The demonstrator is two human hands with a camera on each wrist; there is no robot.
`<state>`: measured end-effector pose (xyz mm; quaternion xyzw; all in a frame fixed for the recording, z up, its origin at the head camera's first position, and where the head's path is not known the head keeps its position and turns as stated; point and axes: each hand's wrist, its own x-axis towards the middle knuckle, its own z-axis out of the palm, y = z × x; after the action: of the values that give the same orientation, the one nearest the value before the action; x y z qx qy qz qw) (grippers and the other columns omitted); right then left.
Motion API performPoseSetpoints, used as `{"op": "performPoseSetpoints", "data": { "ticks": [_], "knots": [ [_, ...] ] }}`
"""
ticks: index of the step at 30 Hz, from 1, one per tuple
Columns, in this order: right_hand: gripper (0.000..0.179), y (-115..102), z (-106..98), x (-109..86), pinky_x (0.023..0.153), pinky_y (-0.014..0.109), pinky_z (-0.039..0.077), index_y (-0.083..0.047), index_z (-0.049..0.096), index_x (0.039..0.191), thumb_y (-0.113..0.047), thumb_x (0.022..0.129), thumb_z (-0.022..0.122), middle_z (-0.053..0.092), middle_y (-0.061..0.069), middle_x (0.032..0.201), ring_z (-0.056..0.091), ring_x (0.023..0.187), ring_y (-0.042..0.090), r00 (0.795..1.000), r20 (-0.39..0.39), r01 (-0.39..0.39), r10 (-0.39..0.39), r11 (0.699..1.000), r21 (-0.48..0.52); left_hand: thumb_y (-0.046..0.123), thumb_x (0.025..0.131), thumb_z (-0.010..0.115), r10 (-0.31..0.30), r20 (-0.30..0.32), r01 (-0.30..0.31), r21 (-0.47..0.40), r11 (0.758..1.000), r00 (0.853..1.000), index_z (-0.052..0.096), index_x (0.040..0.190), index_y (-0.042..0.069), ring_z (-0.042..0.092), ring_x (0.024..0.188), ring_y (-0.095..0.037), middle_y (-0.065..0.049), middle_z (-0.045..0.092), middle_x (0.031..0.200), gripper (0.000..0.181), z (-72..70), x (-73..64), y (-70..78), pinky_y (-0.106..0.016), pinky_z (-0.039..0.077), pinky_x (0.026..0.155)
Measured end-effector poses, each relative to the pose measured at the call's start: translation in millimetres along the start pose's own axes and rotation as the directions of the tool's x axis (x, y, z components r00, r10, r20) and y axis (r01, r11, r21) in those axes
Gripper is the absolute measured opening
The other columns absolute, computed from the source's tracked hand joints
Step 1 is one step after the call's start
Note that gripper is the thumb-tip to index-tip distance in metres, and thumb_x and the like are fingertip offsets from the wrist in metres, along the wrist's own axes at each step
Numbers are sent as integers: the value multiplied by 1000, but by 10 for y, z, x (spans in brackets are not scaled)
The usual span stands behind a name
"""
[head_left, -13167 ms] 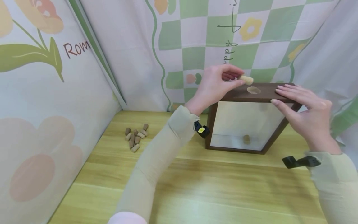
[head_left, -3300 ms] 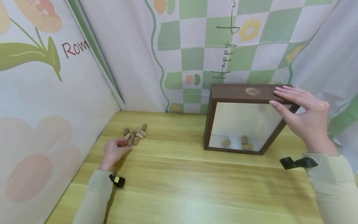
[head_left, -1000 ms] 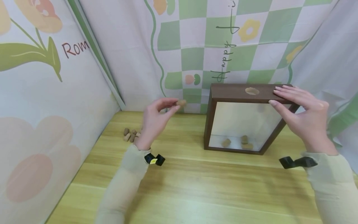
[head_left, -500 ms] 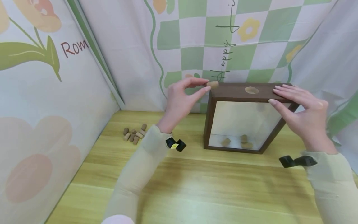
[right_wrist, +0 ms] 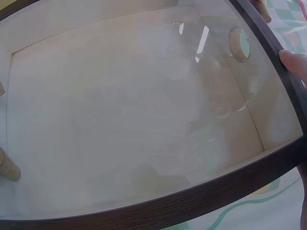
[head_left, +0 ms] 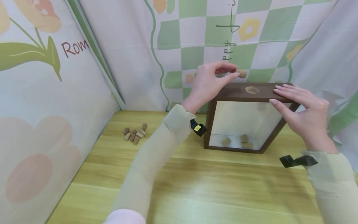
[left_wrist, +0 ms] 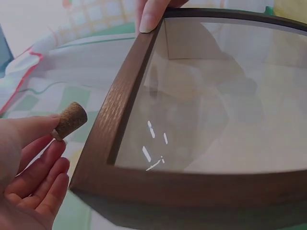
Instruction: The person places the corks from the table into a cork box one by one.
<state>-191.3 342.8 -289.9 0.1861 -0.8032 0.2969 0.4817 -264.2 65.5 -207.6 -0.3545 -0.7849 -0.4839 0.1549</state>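
Between thumb and fingers, my left hand [head_left: 208, 81] pinches a cork [head_left: 241, 73] just above the top of a dark wooden shadow box [head_left: 235, 91], left of its round hole [head_left: 252, 90]. The left wrist view shows that cork [left_wrist: 72, 120] clear of the box frame [left_wrist: 112, 108]. My right hand [head_left: 306, 112] rests on the box's top right corner, fingers laid across the top and thumb on the front edge. Behind the clear front pane, several corks [head_left: 244, 138] lie on the box floor. The right wrist view shows the hole [right_wrist: 239, 44] from inside.
A loose pile of light and dark corks [head_left: 136, 134] lies on the wooden table [head_left: 179, 186] at the left. Patterned cloth [head_left: 193, 37] hangs close behind the box, and another printed cloth [head_left: 33, 102] borders the table's left side.
My left hand took a cork from the pile and carried it right and up to above the box. Compared with the oldest frame, more corks lie inside. The right hand stays on the box.
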Motion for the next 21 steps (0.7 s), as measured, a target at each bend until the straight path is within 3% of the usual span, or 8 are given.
{"op": "performPoseSetpoints", "data": {
  "ticks": [6, 12, 17, 21],
  "knots": [
    [29, -14, -1, 7, 106, 24, 42, -6, 80, 108, -19, 83, 87, 74, 16, 108, 61, 116, -1, 1000, -3, 16, -16, 1000, 0, 22, 96, 75, 27, 124, -36, 71, 997, 992, 76, 118, 9, 64, 95, -1, 4, 74, 111, 26, 172, 134, 74, -8, 44, 84],
    [30, -22, -1, 5, 107, 26, 42, -5, 80, 108, -23, 85, 86, 73, 17, 108, 61, 116, 0, 999, -4, 33, -33, 999, 5, 27, 98, 72, -48, 255, -8, 212, 977, 966, 75, 123, 17, 61, 101, 2, 12, 71, 115, 27, 279, 219, 146, -5, 40, 86],
    [30, -20, 0, 1, 108, 26, 41, -6, 80, 109, -20, 84, 87, 73, 17, 108, 60, 116, -2, 1000, -1, 21, -21, 1000, -4, 28, 99, 71, -71, 291, -15, 284, 959, 954, 75, 124, 20, 60, 104, 4, 14, 70, 117, 27, 325, 235, 141, -4, 38, 85],
    [29, -8, 6, 0, 108, 27, 42, -6, 80, 109, -19, 84, 87, 73, 17, 108, 61, 117, -1, 1000, 1, 24, -24, 1000, 0, 34, 96, 74, -92, 277, 15, 269, 963, 956, 71, 132, 21, 60, 107, 5, 14, 68, 124, 38, 332, 215, 107, -4, 39, 87]
  ]
}}
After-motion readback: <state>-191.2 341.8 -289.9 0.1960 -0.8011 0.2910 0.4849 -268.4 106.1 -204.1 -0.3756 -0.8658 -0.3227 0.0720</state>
